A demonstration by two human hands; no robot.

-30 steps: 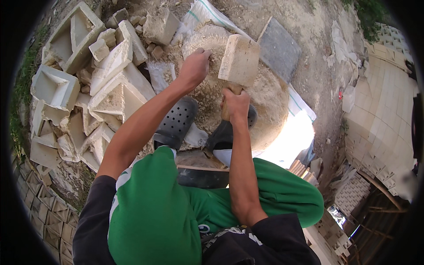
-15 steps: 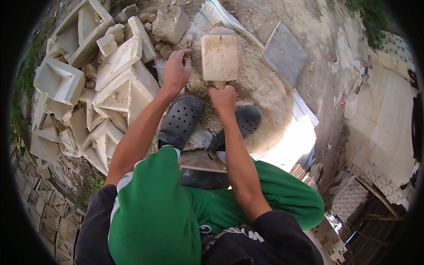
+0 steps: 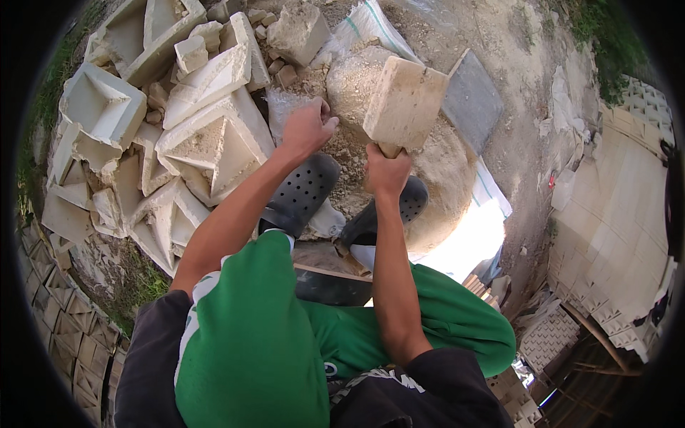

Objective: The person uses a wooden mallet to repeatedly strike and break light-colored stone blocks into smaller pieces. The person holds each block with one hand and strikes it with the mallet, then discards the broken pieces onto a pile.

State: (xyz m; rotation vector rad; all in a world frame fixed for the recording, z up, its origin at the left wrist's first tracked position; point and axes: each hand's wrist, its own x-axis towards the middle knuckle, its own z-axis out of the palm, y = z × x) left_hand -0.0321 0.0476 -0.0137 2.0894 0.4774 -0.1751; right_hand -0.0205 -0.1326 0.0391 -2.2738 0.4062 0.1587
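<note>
Right hand (image 3: 389, 171) clamps the handle of a blocky, pale stone mallet (image 3: 404, 102), raised over a rough sandy mound (image 3: 442, 171); left hand (image 3: 307, 127), fingers curled shut, rests on crumbly rubble (image 3: 285, 107).

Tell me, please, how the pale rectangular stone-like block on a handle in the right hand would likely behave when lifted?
The pale rectangular block looks solid and thick, so it is probably heavy for its size and rigid. Held by the right hand only at a short handle beneath it, it likely feels top-heavy and apt to tip. Its rough, dusty faces suggest little slipperiness, though the edges might chip.
</note>
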